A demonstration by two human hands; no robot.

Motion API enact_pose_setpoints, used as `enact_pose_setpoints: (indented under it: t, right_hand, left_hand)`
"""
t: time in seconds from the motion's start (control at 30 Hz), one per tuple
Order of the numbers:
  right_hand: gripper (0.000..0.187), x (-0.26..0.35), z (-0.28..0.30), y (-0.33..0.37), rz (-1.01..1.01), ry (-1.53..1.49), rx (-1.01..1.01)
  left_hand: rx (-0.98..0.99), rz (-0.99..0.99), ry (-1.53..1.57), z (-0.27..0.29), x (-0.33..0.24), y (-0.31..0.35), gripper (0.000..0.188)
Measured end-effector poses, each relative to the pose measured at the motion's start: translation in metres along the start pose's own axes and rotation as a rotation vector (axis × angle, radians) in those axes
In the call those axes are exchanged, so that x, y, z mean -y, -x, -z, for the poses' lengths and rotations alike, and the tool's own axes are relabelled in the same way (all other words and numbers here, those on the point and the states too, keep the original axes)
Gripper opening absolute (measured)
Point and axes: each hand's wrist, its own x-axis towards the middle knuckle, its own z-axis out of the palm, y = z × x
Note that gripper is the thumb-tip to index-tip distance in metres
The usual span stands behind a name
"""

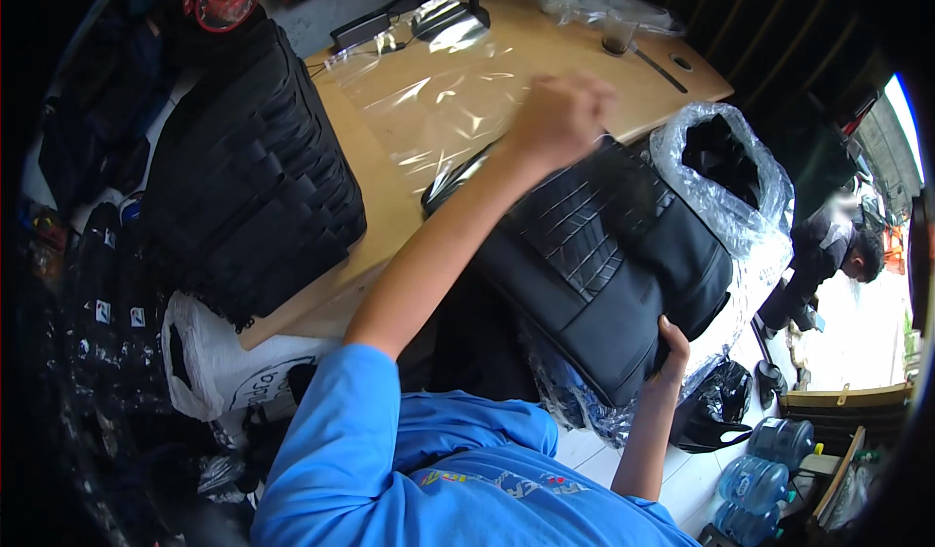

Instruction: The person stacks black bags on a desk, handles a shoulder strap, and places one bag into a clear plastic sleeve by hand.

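Note:
A black leather-look padded piece (584, 255), probably a seat cover, lies tilted in front of me, with pale stitched lines across its middle panel. My right hand (670, 352) grips its near right edge, thumb on top and fingers hidden beneath. Above its far end is my left hand (565, 118), curled like a fist and blurred by motion. Whether anything is in that fist cannot be made out. Clear plastic wrapping (575, 391) shows under the near side of the piece. On the wooden table (390, 191) beyond, a clear plastic sheet (438, 99) is spread out.
A tall stack of black pieces (263, 177) stands at the table's left. An open clear bag (779, 196) with black contents is at right. A glass (617, 36) stands at the far edge. Water bottles (755, 484) stand lower right; another person (838, 245) bends down beyond.

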Motion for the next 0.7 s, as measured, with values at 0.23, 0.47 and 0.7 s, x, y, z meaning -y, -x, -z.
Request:
enact_pose_setpoints:
  t: [0.23, 0.47, 0.7]
  right_hand:
    - [0.029, -0.026, 0.008, -0.008, -0.017, -0.174, 0.064]
    - [0.025, -0.042, -0.012, 0.006, 0.007, -0.210, 0.103]
    - [0.033, -0.047, -0.031, 0.006, 0.012, -0.221, 0.092]
  left_hand:
    - [-0.729, 1.169, 0.672, 0.082, -0.003, 0.126, 0.047]
    - [-0.618, 1.176, 1.234, 0.067, -0.019, 0.116, 0.014]
    - [-0.625, 1.254, 1.278, 0.048, -0.042, 0.114, 0.019]
